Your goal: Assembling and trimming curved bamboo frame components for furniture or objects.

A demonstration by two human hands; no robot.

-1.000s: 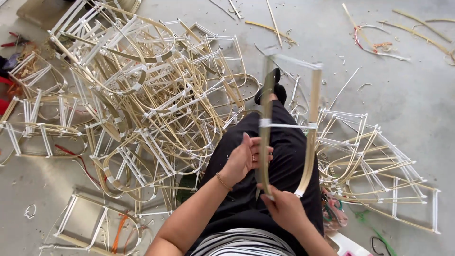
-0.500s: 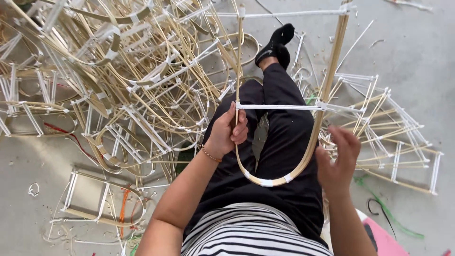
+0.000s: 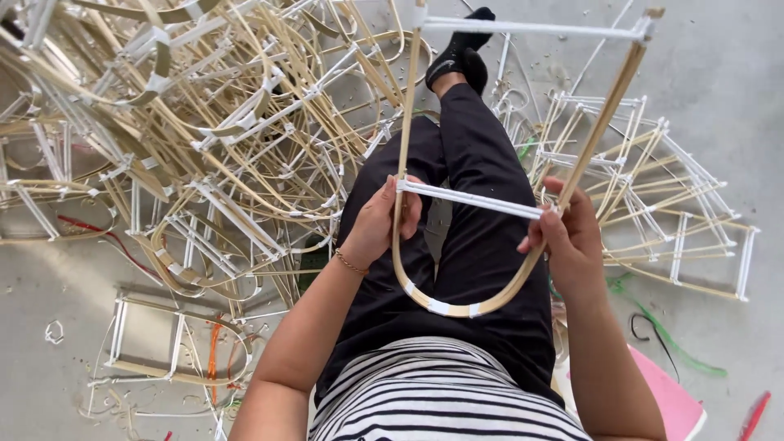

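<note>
Person sits on a grey concrete floor (image 3: 719,90), legs in black trousers stretched out, striped top at the bottom edge. Both hands hold a bent cane frame (image 3: 457,306), a U-shaped strip with white tape at the bottom of the curve, held over the lap. Left hand (image 3: 380,220) is clenched around the left upright of the frame where a white crossbar (image 3: 469,198) meets it; a thin bracelet (image 3: 351,263) sits on that wrist. Right hand (image 3: 567,237) grips the right upright at the other end of the crossbar, fingers wrapped round the strip. A second white bar (image 3: 531,28) joins the two uprights at the top of the view, above the black sock (image 3: 457,53).

Left of the legs, a big tangled pile of similar cane frames (image 3: 204,139) covers the floor, taped white at the joints. A smaller stack of frames (image 3: 653,196) lies to the right, just beside the leg. A flat frame (image 3: 155,343) lies alone near the lower left with an orange strand across it. Green cord (image 3: 670,339) and a pink sheet (image 3: 665,400) sit at lower right. Small scraps and shavings litter the concrete
</note>
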